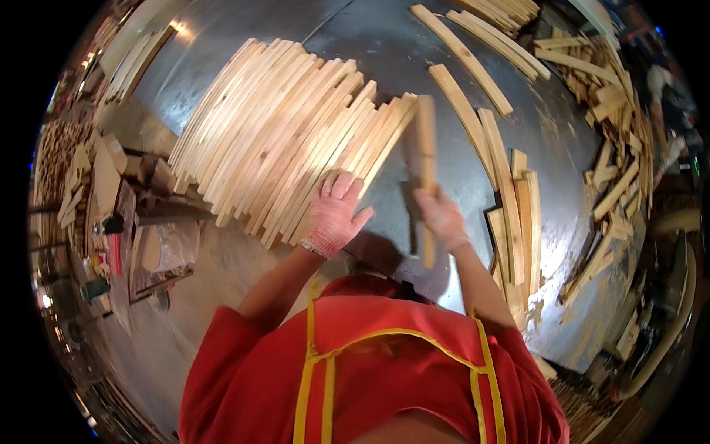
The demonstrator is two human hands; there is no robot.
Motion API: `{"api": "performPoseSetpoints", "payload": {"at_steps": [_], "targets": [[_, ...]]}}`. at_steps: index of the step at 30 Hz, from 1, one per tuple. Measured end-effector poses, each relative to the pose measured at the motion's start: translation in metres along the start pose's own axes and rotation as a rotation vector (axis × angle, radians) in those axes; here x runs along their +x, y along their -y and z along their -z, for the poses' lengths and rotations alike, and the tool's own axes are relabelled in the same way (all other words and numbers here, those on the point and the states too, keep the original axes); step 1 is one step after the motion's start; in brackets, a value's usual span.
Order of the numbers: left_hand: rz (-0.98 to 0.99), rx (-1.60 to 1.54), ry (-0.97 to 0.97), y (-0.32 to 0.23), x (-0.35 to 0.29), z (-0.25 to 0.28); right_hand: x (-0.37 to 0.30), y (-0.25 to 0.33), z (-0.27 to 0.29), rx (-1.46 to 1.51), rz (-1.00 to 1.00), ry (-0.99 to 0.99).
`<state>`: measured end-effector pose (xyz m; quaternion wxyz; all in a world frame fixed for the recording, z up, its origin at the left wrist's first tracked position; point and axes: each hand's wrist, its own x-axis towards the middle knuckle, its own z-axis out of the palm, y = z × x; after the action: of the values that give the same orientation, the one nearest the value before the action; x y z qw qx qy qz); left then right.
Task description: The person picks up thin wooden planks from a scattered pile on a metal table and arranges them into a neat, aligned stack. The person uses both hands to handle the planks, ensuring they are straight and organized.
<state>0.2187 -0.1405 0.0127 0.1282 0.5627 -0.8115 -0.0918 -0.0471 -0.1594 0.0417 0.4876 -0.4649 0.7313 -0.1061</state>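
Observation:
A wide row of pale wooden strips (pixel 274 133) lies side by side on the dark metal table (pixel 377 37). My left hand (pixel 334 214), in a pinkish work glove, rests with fingers spread on the near ends of the strips at the row's right side. Just right of the row, my right hand (pixel 442 217) grips a single wooden strip (pixel 426 140) near its lower part. That strip stands out blurred by motion, and its shadow falls on the metal beside it. My right fingers are partly smeared, but they close around the wood.
Several loose strips (pixel 506 192) lie right of my right hand, with longer ones (pixel 470 55) farther back. A heap of offcuts (pixel 614 111) lines the table's right edge. At left stands a wooden stand (pixel 126 244) with tools. Another person (pixel 669 111) is at the far right.

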Motion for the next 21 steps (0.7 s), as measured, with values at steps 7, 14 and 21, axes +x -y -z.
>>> {"api": "performPoseSetpoints", "payload": {"at_steps": [7, 14, 21], "targets": [[-0.156, 0.128, 0.101, 0.002, -0.024, 0.002, 0.022, 0.029, -0.051, -0.262, 0.368, 0.163], [-0.182, 0.148, 0.118, 0.004, -0.026, 0.003, -0.042, -0.147, 0.109, -0.584, -0.113, -0.583], [-0.155, 0.081, 0.007, 0.017, 0.019, -0.013, 0.011, -0.189, 0.168, -0.609, -0.067, -0.293]]}}
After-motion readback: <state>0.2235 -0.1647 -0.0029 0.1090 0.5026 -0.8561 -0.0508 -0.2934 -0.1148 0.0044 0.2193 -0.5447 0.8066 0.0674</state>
